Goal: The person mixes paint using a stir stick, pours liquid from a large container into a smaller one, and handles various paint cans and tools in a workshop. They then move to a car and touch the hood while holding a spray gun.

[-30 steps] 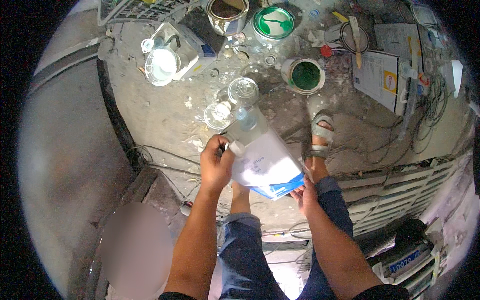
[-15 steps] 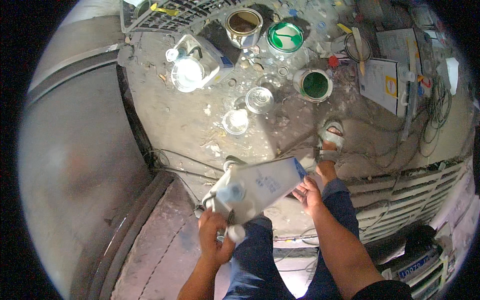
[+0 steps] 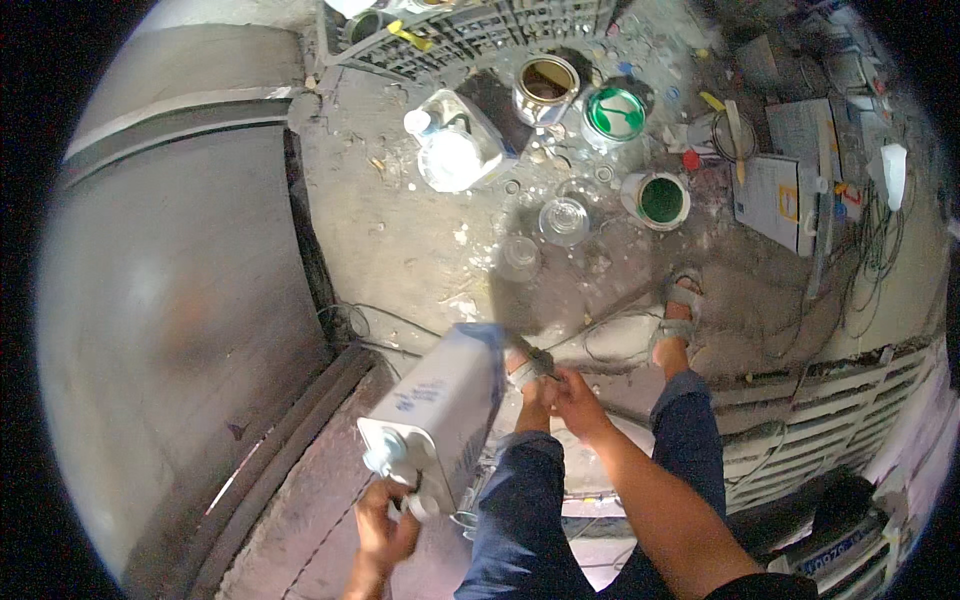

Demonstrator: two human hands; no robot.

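Observation:
A white rectangular can [image 3: 440,385] with blue trim hangs tilted in front of my left leg. My left hand [image 3: 384,525] is closed round the handle on its top, beside a pale round cap [image 3: 386,452]. A second white cap or spout sits by my fingers. My right hand [image 3: 578,405] is off the can, near my left foot, its fingers loosely bent and a little blurred; I see nothing in it. On the floor ahead are a clear plastic cup [image 3: 564,221] and a fainter clear one [image 3: 519,258].
Farther off stand another white can [image 3: 482,130], an opened brown-lined tin [image 3: 547,88], a green-smeared tin [image 3: 614,115] and a tin of dark green paint [image 3: 660,200]. A grey crate [image 3: 480,45] lies behind. Cartons [image 3: 770,200] and cables [image 3: 870,260] are at right; a grey panel [image 3: 190,300] at left.
The can has swung left and turned, its capped top now toward me. My left hand moved down and left with it. My right hand let go of the can's far end.

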